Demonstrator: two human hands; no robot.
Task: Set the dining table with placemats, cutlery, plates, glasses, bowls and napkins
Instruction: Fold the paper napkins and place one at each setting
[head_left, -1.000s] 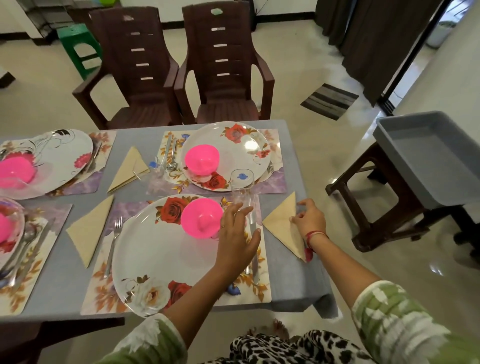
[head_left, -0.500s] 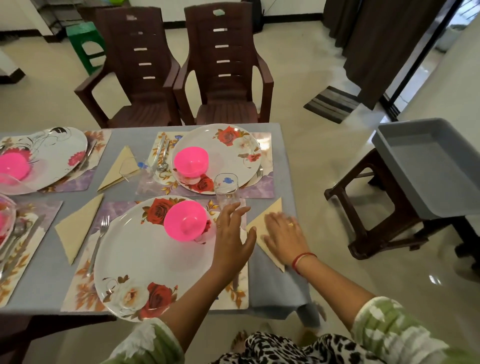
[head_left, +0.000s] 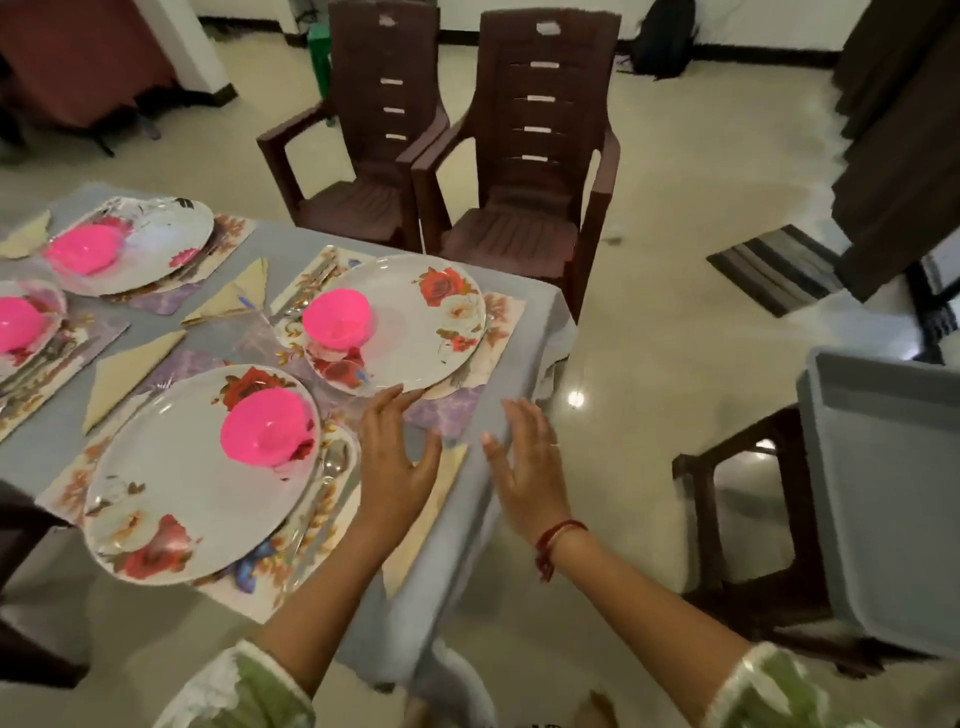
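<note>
My left hand (head_left: 395, 467) is open with fingers spread, over a beige folded napkin (head_left: 441, 493) at the table's right edge. Just to its right, my right hand (head_left: 524, 467) is also open and holds nothing, over the grey tablecloth (head_left: 498, 374) edge. The near floral plate (head_left: 182, 499) carries an upturned pink bowl (head_left: 265, 426) and lies on a placemat (head_left: 291, 566). A spoon (head_left: 332, 467) lies beside this plate. The far floral plate (head_left: 421, 322) holds another pink bowl (head_left: 337, 317). The picture is blurred, so I cannot make out the glass.
More set places with plates, pink bowls and napkins (head_left: 130, 374) fill the table's left. Two brown chairs (head_left: 519, 182) stand behind the table. At the right, a grey tub (head_left: 883, 493) rests on a dark stool (head_left: 727, 519), and a striped mat (head_left: 774, 270) lies on the floor.
My left hand has come off the glass and my right hand has left the napkin; both now spread open near the table's right edge. The view has swung to the right.
</note>
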